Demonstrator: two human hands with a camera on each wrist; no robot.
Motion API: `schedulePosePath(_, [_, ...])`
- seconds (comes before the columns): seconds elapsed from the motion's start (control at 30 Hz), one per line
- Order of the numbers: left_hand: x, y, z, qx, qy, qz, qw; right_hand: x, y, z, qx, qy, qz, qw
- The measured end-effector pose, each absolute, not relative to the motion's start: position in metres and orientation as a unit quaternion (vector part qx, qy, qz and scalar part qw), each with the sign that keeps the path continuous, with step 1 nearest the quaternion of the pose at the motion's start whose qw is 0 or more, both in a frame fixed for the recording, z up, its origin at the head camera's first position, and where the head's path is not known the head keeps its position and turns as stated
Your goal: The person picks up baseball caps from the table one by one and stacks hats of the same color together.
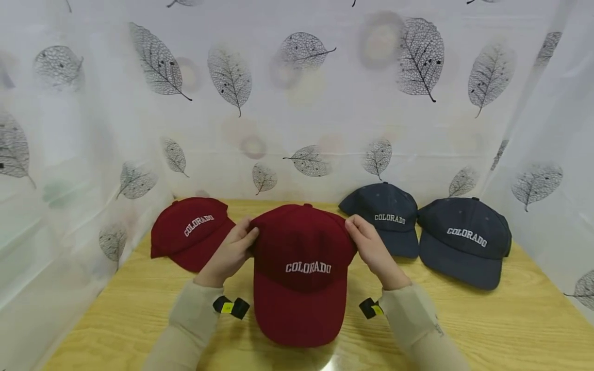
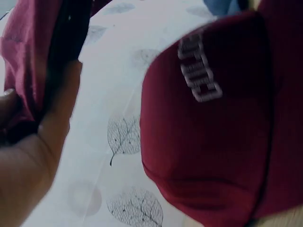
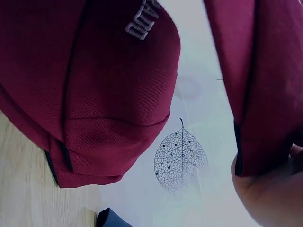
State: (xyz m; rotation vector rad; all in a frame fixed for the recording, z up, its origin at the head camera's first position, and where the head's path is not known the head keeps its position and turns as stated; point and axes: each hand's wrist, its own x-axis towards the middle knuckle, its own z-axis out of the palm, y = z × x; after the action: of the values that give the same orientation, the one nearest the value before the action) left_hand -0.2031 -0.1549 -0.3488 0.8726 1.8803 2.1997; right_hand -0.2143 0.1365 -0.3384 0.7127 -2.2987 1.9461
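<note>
A red baseball cap (image 1: 303, 232) with white COLORADO lettering is between my two hands, its brim pointing towards me. My left hand (image 1: 234, 252) pinches the cap's left side between thumb and fingers, while my right hand (image 1: 373, 255) pinches the right side. Both wrist views show red cap fabric in the grip: the left fingers (image 2: 61, 106) lie along its dark inner edge, and the right hand (image 3: 267, 196) grips its lower corner. A lettered red crown (image 2: 199, 132) also appears there, apart from the gripped edge; I cannot tell whether it belongs to another cap.
Another red cap (image 1: 195, 229) lies at the back left of the wooden table (image 1: 111, 314). Two navy COLORADO caps, one (image 1: 385, 206) nearer the middle and one (image 1: 468, 221) farther right, sit side by side. A leaf-patterned curtain (image 1: 334, 118) encloses the back and sides.
</note>
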Motion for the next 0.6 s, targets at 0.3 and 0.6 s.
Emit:
schedulePosePath(0.3, [-0.216, -0.160, -0.363, 0.172, 0.727, 0.662, 0.051, -0.230, 0.127, -0.347, 0.139, -0.789, 0.598, 0.013])
schedulePosePath(0.6, [-0.227, -0.166, -0.386, 0.086, 0.792, 0.601, 0.065, -0.241, 0.120, -0.367, 0.116, -0.820, 0.560, -0.015])
